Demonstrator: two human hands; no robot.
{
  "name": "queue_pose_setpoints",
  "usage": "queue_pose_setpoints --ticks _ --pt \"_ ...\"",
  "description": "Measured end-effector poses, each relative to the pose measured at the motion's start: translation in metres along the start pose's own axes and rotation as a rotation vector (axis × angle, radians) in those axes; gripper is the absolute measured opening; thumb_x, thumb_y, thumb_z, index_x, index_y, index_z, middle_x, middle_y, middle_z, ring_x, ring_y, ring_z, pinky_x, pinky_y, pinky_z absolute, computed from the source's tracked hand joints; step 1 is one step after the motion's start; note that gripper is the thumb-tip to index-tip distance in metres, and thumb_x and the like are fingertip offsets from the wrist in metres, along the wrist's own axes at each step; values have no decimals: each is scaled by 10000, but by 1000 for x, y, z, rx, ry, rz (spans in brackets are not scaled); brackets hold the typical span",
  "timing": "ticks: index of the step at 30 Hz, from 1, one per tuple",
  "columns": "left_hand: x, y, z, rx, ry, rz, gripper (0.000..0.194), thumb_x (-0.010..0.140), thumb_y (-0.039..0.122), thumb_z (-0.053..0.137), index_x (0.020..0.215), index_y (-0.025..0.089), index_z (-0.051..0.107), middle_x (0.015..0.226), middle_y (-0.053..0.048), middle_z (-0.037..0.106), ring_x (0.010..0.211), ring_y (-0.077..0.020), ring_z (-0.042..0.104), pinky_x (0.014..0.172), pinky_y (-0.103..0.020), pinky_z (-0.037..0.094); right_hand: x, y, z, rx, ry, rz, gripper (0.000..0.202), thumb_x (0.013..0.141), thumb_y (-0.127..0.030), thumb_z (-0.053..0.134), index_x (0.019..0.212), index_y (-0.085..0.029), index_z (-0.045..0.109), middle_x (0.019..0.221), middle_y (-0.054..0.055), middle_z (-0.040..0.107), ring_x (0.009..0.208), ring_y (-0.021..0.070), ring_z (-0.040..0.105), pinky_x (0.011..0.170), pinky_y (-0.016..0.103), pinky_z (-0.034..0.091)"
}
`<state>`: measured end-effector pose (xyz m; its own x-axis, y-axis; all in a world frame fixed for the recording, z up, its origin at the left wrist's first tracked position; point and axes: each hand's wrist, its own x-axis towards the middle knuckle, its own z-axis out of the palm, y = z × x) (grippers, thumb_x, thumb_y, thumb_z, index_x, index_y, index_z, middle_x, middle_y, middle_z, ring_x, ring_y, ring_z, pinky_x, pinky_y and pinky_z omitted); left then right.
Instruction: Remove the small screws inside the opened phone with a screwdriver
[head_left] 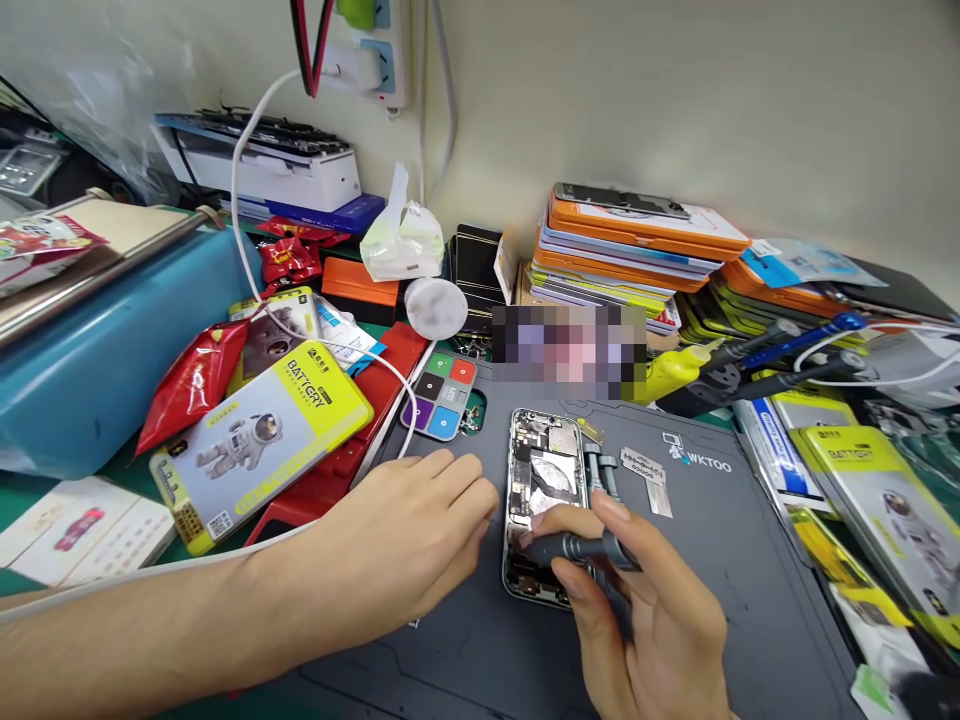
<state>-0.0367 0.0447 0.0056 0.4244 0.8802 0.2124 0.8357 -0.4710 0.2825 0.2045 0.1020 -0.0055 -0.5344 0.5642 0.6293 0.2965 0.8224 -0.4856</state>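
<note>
At the lower centre of the frame, the right hand [645, 610] pinched a dark grey screwdriver [581, 547] between thumb and fingers, its tip laid across the lower half of an opened phone [541, 500]. The left hand [409, 545], to the phone's left, lay relaxed and half-curled on the grey work mat [750, 560], holding nothing, its fingertips just beside the phone's edge. The phone lay mid-frame with its back off and its boards and shields exposed; as far as could be judged, the opening was done and the work on the internals was only partly through, since most parts sat in place. Two small grey tools [600, 470] and a metal plate [643, 467] rested just right of the phone. Beyond the mat, a yellow battery box [262, 445] lay at left and stacked orange cases [637, 235] stood at the upper right. A pale wall closed the cluttered bench behind.
</note>
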Motion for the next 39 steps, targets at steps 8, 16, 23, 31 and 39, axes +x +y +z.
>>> queue_pose_setpoints --ticks 8,16,23,31,39 --pt "-2 -1 1 -12 4 10 111 1086 86 567 1054 190 542 998 -27 526 850 -260 508 670 -440 346 0 1 1 -19 -13 -76 483 1203 -90 531 1673 -179 463 1140 114 790 1126 151 827 941 217 684" --pt "-2 -1 2 -34 5 32 188 1057 60 623 1023 196 498 983 -28 517 825 -254 481 648 -432 304 11 -4 -3 -90 -84 -160 213 1253 -215 508 1440 -140 579 1060 87 776 997 137 814 797 171 656" --pt "-2 2 1 -30 10 55 276 1014 25 665 1030 211 461 992 -12 534 825 -251 490 662 -432 333 17 -8 -3 -49 -80 -224 301 1174 -65 488 1455 -121 580 1110 98 757 987 147 783 808 204 644" --pt "-1 2 0 -58 -18 56 223 1040 34 572 1067 216 446 1006 -12 542 835 -257 502 676 -437 363 15 -14 -10 -42 -133 -188 578 991 43 463 1529 -151 546 1260 143 766 1148 200 809 880 254 693" --pt "-1 1 -1 -118 14 64 248 1021 41 610 1145 220 490 1043 8 559 886 -242 535 711 -431 412 6 -10 -15 -2 -122 -92 729 1049 -12 489 1742 -228 417 1436 136 739 1338 235 770 1037 322 710"
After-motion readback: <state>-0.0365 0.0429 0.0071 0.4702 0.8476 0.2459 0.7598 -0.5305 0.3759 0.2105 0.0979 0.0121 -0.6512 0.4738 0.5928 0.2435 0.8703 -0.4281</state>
